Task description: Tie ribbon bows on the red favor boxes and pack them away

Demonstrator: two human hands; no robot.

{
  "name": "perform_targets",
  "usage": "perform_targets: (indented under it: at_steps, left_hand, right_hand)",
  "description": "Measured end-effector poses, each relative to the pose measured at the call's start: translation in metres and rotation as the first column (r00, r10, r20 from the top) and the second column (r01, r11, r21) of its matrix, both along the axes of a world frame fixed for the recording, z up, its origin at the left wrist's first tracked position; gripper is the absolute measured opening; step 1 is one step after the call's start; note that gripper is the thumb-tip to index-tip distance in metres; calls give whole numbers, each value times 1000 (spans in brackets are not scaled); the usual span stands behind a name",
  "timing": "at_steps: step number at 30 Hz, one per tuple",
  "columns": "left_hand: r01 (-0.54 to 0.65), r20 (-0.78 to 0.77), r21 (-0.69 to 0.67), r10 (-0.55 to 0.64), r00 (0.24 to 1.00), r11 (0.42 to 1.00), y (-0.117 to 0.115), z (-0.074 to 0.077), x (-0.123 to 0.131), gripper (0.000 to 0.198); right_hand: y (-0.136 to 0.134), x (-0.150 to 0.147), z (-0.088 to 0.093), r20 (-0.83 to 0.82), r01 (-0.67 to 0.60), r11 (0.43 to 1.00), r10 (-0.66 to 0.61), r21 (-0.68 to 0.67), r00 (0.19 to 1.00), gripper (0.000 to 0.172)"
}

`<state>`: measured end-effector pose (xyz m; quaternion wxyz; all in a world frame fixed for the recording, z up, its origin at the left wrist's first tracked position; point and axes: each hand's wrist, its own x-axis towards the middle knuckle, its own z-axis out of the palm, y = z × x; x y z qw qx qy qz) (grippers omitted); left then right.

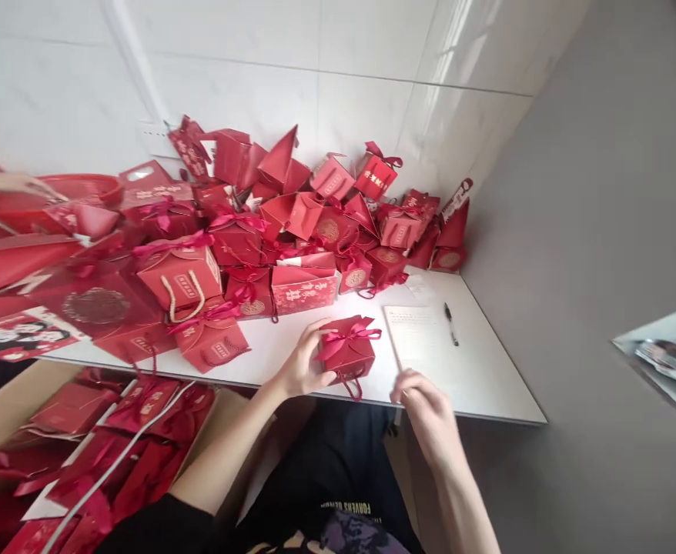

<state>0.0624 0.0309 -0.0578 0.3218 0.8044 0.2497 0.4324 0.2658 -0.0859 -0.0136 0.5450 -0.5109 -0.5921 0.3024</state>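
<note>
My left hand point(306, 365) is closed around the side of a small red gift box point(349, 354) with a ribbon bow on top and a cord handle hanging at its front. The box rests at the front of the white table point(292, 338). To its right, my right hand point(422, 396) is closed, fingers curled, at the table's front edge by the lower corner of an open notebook point(424, 338). Whatever those fingers hold, if anything, is hidden. A black pen point(451, 324) lies on the notebook's right side.
Many red gift boxes point(306, 285) are heaped along the tiled wall. Below the table, a cardboard carton point(205, 431) holds more red boxes, with a white cable point(135, 438) across it. A grey panel point(580, 231) bounds the right. Another person's blurred arm point(3, 192) reaches in at far left.
</note>
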Motion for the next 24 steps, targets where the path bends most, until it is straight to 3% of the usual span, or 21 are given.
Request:
perform_targets:
  at_steps: [2, 4, 7, 10, 14, 18, 24]
  left_hand:
    - [20, -19, -15, -20, 1000, 1000, -2, 3, -2, 56]
    - [24, -62, -29, -26, 998, 999, -5, 6, -5, 59]
    - [36, -121, -52, -42, 992, 998, -9, 11, -12, 56]
    - [54, -166, -103, -71, 984, 993, -12, 17, -18, 54]
    - [68, -203, -152, -99, 974, 986, -15, 23, -20, 55]
    - [65, -218, -184, -105, 970, 981, -18, 25, -16, 56]
    - [2, -238, -191, -48, 970, 982, -25, 33, -7, 55]
  right_hand:
    - [5, -15, 5, 162, -48, 997, 38, 57, 986, 15]
    - [15, -35, 9, 403, -148, 976, 73, 158, 912, 13]
    - [31, -58, 7, 672, -275, 931, 45, 240, 739, 34]
    - [36, -61, -5, 764, -320, 910, 7, 262, 645, 43]
    - [34, -50, -24, 672, -284, 860, -89, 424, 735, 29]
    - [32, -45, -32, 469, -241, 797, -60, 554, 881, 30]
    - [30, -41, -26, 309, -205, 812, 32, 547, 951, 33]
